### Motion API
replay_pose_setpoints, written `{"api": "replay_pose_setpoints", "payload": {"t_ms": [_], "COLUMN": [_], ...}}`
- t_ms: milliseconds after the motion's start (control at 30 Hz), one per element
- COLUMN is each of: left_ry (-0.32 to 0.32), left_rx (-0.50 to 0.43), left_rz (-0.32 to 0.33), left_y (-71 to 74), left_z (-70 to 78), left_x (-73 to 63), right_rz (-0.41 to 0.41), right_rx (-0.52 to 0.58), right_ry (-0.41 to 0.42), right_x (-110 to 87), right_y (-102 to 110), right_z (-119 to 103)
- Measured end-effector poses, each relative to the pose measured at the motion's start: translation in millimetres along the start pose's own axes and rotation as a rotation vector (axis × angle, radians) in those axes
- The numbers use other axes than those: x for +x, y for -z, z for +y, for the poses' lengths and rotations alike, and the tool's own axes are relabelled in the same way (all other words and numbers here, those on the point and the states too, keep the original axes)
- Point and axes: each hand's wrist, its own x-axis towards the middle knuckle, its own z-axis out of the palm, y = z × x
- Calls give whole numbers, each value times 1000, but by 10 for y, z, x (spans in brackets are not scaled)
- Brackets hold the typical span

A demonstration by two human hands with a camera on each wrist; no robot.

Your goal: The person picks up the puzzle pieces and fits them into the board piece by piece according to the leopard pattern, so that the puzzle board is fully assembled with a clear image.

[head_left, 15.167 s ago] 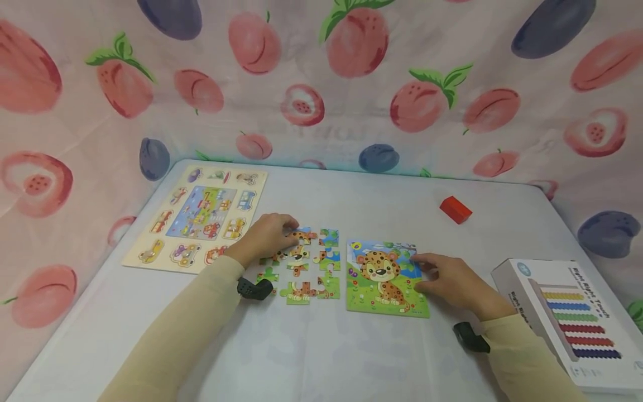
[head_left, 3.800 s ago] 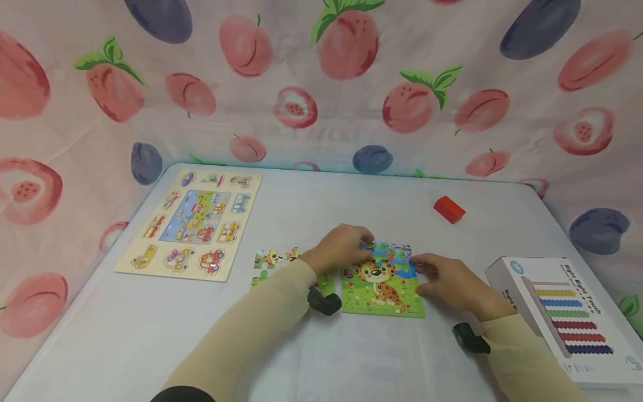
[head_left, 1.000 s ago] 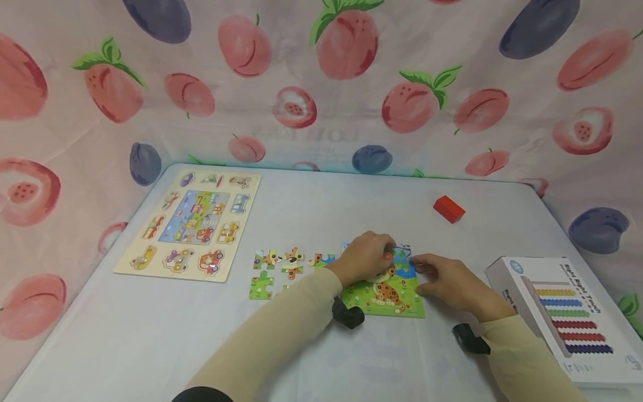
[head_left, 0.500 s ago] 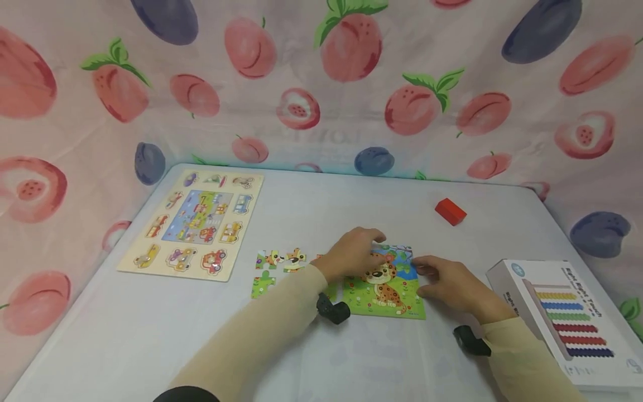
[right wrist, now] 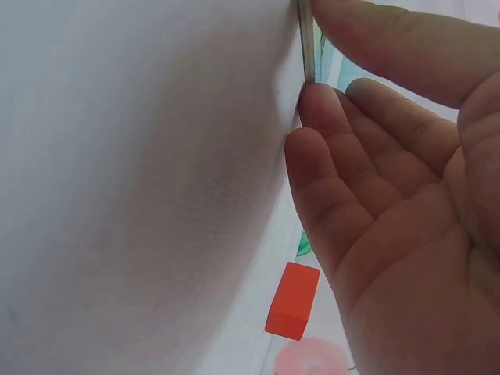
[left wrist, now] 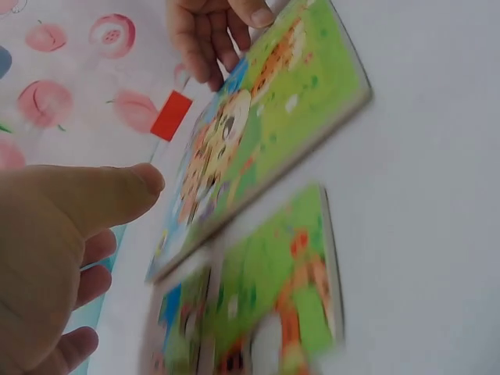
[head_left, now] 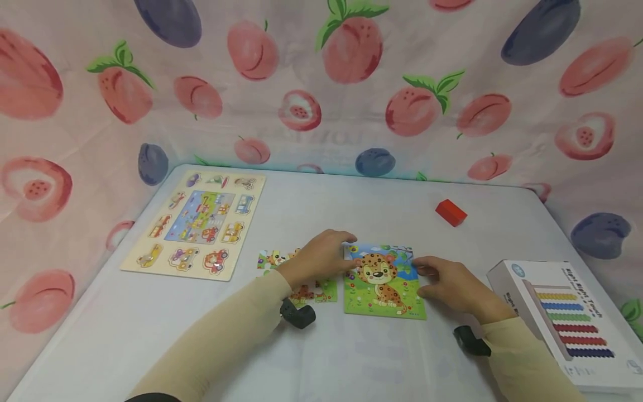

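Note:
A square leopard puzzle (head_left: 374,298) lies on the white table in front of me, its picture whole. Loose leopard puzzle pieces (head_left: 327,291) are grouped just left of it, partly hidden by my left hand (head_left: 316,259). That hand hovers over the gap between the two, fingertips by the puzzle's upper left edge; in the left wrist view its thumb (left wrist: 117,191) stands apart from the fingers, nothing between them. My right hand (head_left: 449,282) rests thumb and fingertips against the puzzle's right edge. Up close in the right wrist view, the fingers (right wrist: 328,180) are relaxed at that thin edge.
A wooden vehicle peg board (head_left: 241,223) lies at the back left. Back right sits a red block (head_left: 451,213). A white box (head_left: 562,324) with a coloured bead picture stands beside my right forearm. A fruit-print cloth (head_left: 346,123) hangs behind the table.
My left hand has drawn left off the leopard puzzle, uncovering its top. Since the oldest frame, the loose group has lost its back pieces. The right hand stays at the puzzle's edge.

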Motion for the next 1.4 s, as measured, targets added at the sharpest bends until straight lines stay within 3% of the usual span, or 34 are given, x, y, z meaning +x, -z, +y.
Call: {"api": "replay_pose_setpoints", "payload": {"t_ms": [400,1033,1400], "left_ry": [85,113,145], "left_rx": [10,45,92], "left_rz": [31,102,115], "left_y": [231,517,592], "left_z": [-272,-638,-830], "left_x": [-393,-896,-1039], "right_rz": [-4,1,7], "right_rx": [0,21,17], "right_ry": [-11,-12,10], "right_x": [4,-5,-12], "right_y": [-2,-10,-7], "right_z": [2,10,16]}}
